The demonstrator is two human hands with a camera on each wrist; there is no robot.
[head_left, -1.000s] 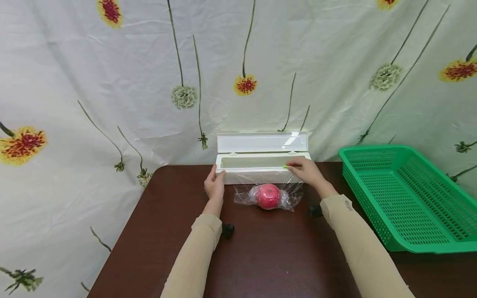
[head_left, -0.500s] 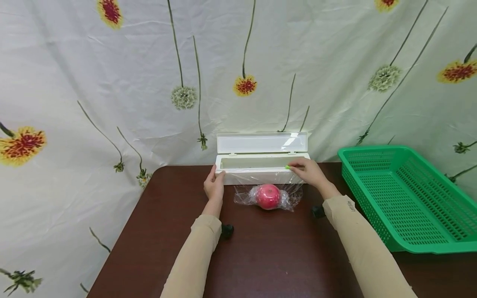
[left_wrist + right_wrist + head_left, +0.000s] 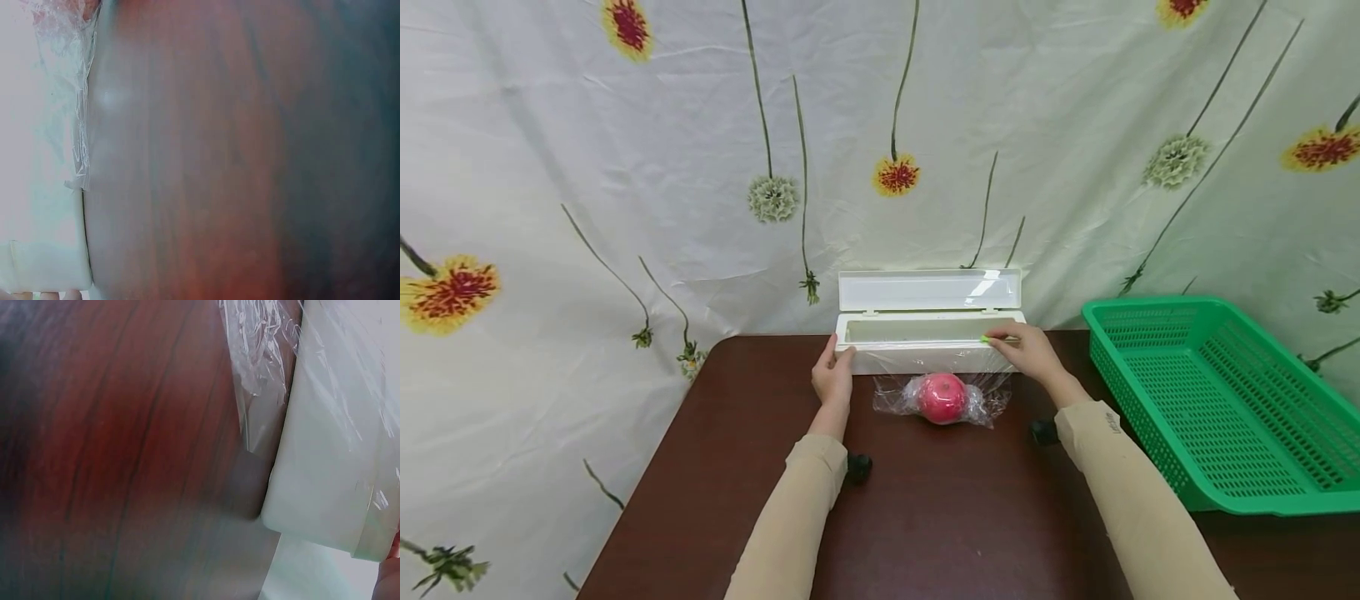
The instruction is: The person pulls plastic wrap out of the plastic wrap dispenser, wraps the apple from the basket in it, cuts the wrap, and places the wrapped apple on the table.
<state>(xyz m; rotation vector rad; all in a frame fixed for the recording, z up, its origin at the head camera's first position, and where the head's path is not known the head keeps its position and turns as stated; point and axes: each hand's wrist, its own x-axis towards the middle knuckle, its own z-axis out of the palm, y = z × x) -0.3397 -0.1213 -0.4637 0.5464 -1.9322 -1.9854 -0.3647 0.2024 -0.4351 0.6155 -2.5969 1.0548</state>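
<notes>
A long white cling film dispenser (image 3: 898,361) stands at the table's far edge with its lid (image 3: 917,290) raised. My left hand (image 3: 832,382) grips the dispenser's left end, thumb at the front. With my right hand (image 3: 1028,350) I pinch a small bright green slider (image 3: 984,339) on the front rim, towards the right end. Clear cling film (image 3: 891,398) hangs from that rim down to a red, apple-like fruit (image 3: 943,397), which it wraps. In the right wrist view, the film (image 3: 259,369) lies wrinkled beside the dispenser (image 3: 325,450); only a bit of the hand shows there.
A green perforated plastic basket (image 3: 1247,433) stands on the right of the dark brown table (image 3: 917,525). A flower-printed cloth (image 3: 700,150) hangs right behind the table and the dispenser.
My right hand has slid slightly to the right along the dispenser's front rim, with the green slider in its fingers. The left hand, the dispenser and the wrapped fruit stay in place.
</notes>
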